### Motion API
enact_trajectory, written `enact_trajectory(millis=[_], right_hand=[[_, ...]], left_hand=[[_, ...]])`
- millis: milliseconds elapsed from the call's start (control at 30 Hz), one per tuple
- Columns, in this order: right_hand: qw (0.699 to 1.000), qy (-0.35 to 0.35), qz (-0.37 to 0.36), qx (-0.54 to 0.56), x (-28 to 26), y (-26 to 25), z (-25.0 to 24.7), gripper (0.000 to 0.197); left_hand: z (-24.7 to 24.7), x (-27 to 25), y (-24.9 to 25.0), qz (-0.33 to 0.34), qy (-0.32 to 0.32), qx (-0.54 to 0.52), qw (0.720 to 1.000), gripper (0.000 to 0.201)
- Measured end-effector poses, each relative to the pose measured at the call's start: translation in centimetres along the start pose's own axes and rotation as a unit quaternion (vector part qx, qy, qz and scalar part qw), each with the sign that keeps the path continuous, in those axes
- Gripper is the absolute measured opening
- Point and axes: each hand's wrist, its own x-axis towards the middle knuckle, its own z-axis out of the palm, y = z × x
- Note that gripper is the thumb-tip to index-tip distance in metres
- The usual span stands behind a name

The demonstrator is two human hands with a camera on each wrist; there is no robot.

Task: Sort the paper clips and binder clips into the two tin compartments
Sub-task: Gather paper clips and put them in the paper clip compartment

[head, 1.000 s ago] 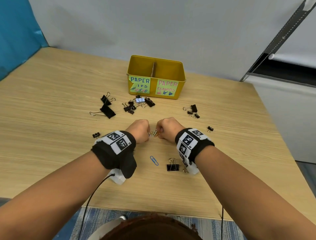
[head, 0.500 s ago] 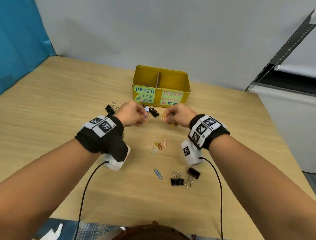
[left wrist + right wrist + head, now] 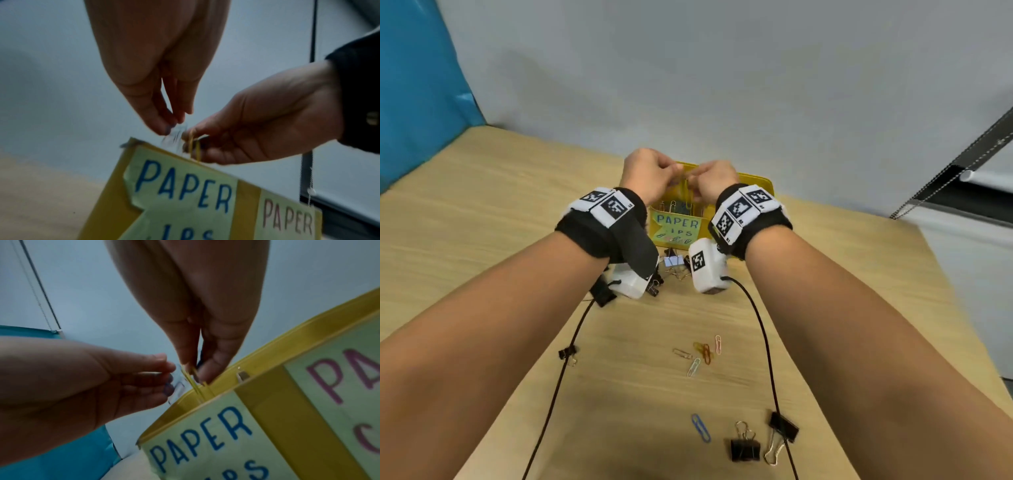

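The yellow tin stands at the table's far side, its left compartment labelled PAPER CLIPS. Both hands hover over that compartment, fingertips close together. My left hand pinches a pale paper clip that is blurred. My right hand pinches a yellow paper clip, which hangs down past the tin's rim. Several paper clips lie inside the left compartment. The right compartment is hidden behind my right wrist.
Loose coloured paper clips and a blue one lie on the table near me. Two black binder clips sit at the front right, a small one at the left, more in front of the tin. Wrist cables trail across.
Both hands lifted off the table with a clip each and moved forward to above the tin's left compartment. The loose clips stay behind on the table.
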Motion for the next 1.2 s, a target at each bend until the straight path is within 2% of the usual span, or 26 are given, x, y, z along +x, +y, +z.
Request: enact_trajectory(millis=[33,100,200,233,300,367,433,467,500,567,633,733,800,900,966,1066,1200], right_hand=[[1.000,-0.020,0.007,-0.016,-0.2,0.1,-0.1,0.025],[1.000,-0.015,0.005,-0.017,-0.7,0.4,-0.6,0.028],[0.998,0.022,-0.014,0.055,-3.1,0.8,-2.1,0.024],[0.998,0.020,-0.027,0.060,-4.5,1.2,-2.5,0.020],[0.999,-0.015,-0.034,0.001,-7.4,2.9,-3.3,0.016],[0.990,-0.094,0.002,-0.104,-9.9,5.3,-3.5,0.017],[0.948,-0.186,0.052,-0.255,-12.4,7.8,-2.9,0.011],[0.922,-0.205,0.069,-0.320,-13.6,8.9,-2.4,0.022],[0.907,-0.210,0.073,-0.357,-14.3,9.8,-1.8,0.033],[0.914,-0.192,0.067,-0.350,-15.6,10.7,-0.7,0.046],[0.920,-0.167,0.040,-0.352,-16.2,11.0,0.3,0.049],[0.917,-0.142,0.010,-0.373,-16.4,11.3,1.2,0.045],[0.919,-0.138,-0.002,-0.369,-16.6,11.7,1.4,0.036],[0.927,-0.135,-0.022,-0.350,-17.0,12.2,1.8,0.018],[0.933,-0.128,-0.021,-0.336,-17.3,12.3,2.1,0.014],[0.941,-0.129,0.003,-0.313,-17.8,12.3,2.1,0.017],[0.937,-0.144,-0.004,-0.320,-18.5,12.4,2.0,0.021]], left_hand=[[0.0,-0.2,-0.2,0.015,-0.003,0.048,0.999,0.025],[-0.3,-0.8,-0.2,0.040,-0.013,0.089,0.995,0.027],[-0.8,-3.3,-0.3,0.097,-0.007,0.090,0.991,0.017],[-0.8,-4.7,-0.5,0.107,-0.031,0.076,0.991,0.010],[-0.9,-8.0,-1.2,0.109,-0.154,0.087,0.978,0.004],[-0.3,-10.9,-2.5,0.105,-0.305,0.180,0.929,0.010],[0.8,-13.5,-4.1,0.089,-0.374,0.273,0.882,0.027],[1.4,-14.8,-4.9,0.077,-0.383,0.294,0.872,0.036],[1.9,-15.5,-5.4,0.068,-0.381,0.303,0.871,0.044],[2.6,-17.0,-6.0,0.061,-0.364,0.308,0.877,0.052],[3.0,-18.1,-6.0,0.054,-0.341,0.317,0.883,0.048],[3.4,-19.2,-5.9,0.045,-0.301,0.328,0.894,0.034],[3.4,-19.4,-5.9,0.012,-0.280,0.320,0.905,0.030],[3.2,-19.4,-6.1,-0.037,-0.270,0.305,0.912,0.024],[3.2,-19.7,-6.2,-0.044,-0.265,0.302,0.914,0.023],[3.2,-20.3,-6.3,-0.026,-0.270,0.303,0.913,0.020],[2.7,-21.2,-6.4,0.045,-0.281,0.309,0.908,0.016]])
